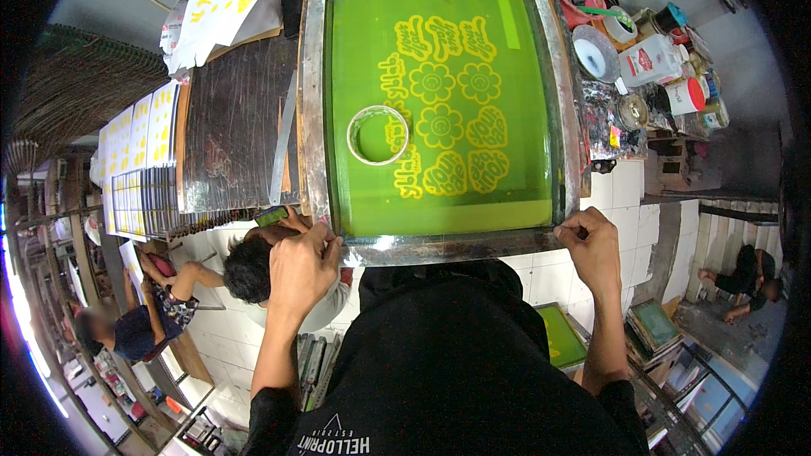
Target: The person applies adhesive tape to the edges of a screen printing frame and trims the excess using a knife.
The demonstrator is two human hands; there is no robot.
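A silkscreen frame (568, 118) with a green mesh and yellow-green flower and lettering shapes lies in front of me. On the left part of its mesh rests a roll of tape (351, 145), lying flat. A glossy strip of clear tape (384, 242) appears to run along the frame's near edge. My left hand (302, 268) is closed in a pinch at the near left corner, on the strip's end. At the near right corner my right hand (591, 245) pinches the other end. The strip's ends are mostly hidden by my fingers.
Left of the frame are a metal ruler (284, 139), a dark board (232, 131) and racked yellow-printed sheets (139, 139). Bottles and tubs, including a white jug (649, 62), crowd the right side. One person (249, 270) sits close by my left arm; others are farther off.
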